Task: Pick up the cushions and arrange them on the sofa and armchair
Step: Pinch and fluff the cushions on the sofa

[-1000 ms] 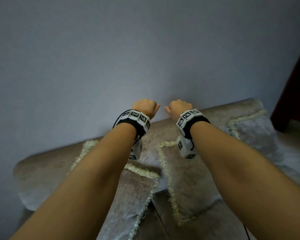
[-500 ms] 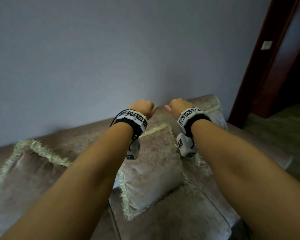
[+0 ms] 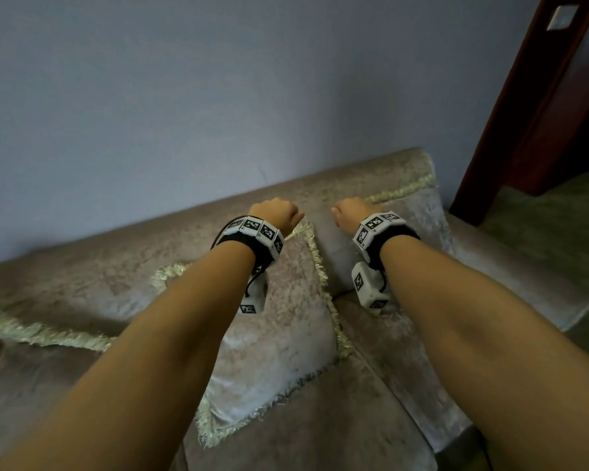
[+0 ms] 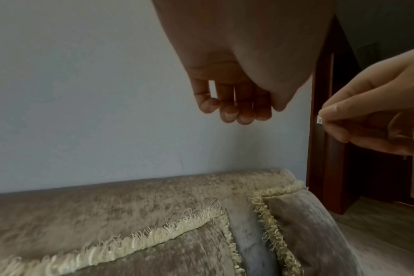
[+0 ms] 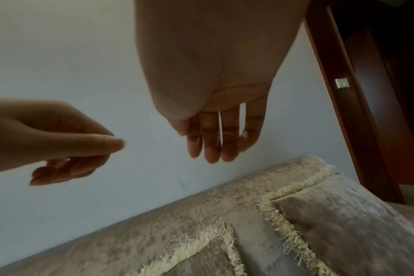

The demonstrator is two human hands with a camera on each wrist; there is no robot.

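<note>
Hands are held out side by side above the sofa (image 3: pixel 123 266), apart from each other and touching nothing. The left hand (image 3: pixel 275 214) is seen with its fingers (image 4: pixel 234 110) loosely curled under the palm and nothing between them; the right hand (image 3: pixel 351 212) hangs the same way, its fingers (image 5: pixel 213 147) only slightly bent and empty. Tagged bands are worn on both wrists.

Below the left hand and forearm a fringed cushion (image 3: pixel 286 341) is propped against the sofa back, one corner reaching up just under the left knuckles without being touched. Beyond and to the right of the right hand a second cushion (image 3: pixel 419 212) is leaned at the end of the sofa, beside the armrest. Far to the left of the left forearm, the fringe of a third cushion (image 3: pixel 31 331) is seen lying along the seat. Behind both hands a plain pale wall (image 3: pixel 218 96) is seen, and a dark wooden door frame (image 3: pixel 531 107) stands to the right of the right hand.
</note>
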